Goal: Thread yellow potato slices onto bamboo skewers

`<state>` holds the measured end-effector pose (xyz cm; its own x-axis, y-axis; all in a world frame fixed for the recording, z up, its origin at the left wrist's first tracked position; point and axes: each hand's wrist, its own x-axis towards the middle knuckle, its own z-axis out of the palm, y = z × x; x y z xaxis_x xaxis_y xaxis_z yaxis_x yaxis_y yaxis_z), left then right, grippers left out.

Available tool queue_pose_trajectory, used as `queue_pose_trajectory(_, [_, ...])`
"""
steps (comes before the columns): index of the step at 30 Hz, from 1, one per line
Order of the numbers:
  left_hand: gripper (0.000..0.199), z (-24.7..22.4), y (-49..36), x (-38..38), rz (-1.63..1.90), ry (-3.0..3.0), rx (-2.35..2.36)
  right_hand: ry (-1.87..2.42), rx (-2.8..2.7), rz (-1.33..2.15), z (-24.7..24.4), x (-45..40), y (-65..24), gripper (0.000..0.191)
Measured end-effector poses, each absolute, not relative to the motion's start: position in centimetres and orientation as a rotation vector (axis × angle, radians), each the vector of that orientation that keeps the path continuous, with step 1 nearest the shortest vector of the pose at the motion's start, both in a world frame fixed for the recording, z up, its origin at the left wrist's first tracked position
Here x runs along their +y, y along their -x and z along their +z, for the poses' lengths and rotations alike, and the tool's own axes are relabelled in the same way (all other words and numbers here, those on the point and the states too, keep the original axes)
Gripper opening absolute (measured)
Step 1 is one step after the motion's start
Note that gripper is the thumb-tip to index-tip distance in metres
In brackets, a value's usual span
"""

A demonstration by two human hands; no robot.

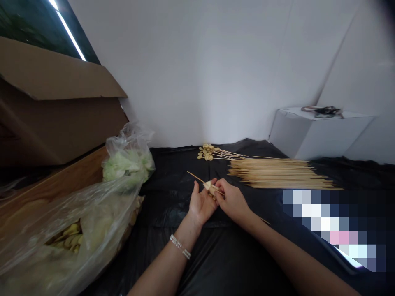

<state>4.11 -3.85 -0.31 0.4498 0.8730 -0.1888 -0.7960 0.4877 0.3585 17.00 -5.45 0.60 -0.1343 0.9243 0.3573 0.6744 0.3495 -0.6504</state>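
Observation:
Near the middle of the view, a thin wooden skewer passes through pale yellowish slices. My left hand is palm up beneath the slices, its fingers curled around them and its thumb raised. My right hand pinches the skewer on the right side of the slices, and the skewer's rear end sticks out past my forearm. Behind my hands lies a small bunch of skewers with slices on their tips. A wide row of bare skewers lies to its right.
At left, an open clear bag holds yellowish slices, with a bag of pale green vegetable behind it. A cardboard box stands back left, a white box back right. A pixelated bright screen is front right. Black sheeting covers the surface.

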Motion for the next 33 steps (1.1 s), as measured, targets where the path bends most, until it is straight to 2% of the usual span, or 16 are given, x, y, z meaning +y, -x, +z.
queue_pose_trajectory(11, [0.059,0.2,-4.8,-4.4,1.019,-0.229,0.336,1.408,-1.843,0.432,0.2,-4.7,-17.5,0.012])
queue_pose_trajectory(16, [0.062,0.3,-4.6,-4.2,1.022,-0.232,0.37,1.427,-1.818,0.415,0.1,-4.7,-17.4,0.003])
queue_pose_trajectory(24, [0.056,0.0,-4.4,-3.9,1.056,-0.23,0.421,1.247,-1.755,0.47,1.0,-5.2,-17.2,0.006])
queue_pose_trajectory(33, [0.017,0.2,-3.6,-3.2,1.192,-0.054,0.675,1.297,-1.565,0.522,1.9,-4.6,-18.4,0.012])
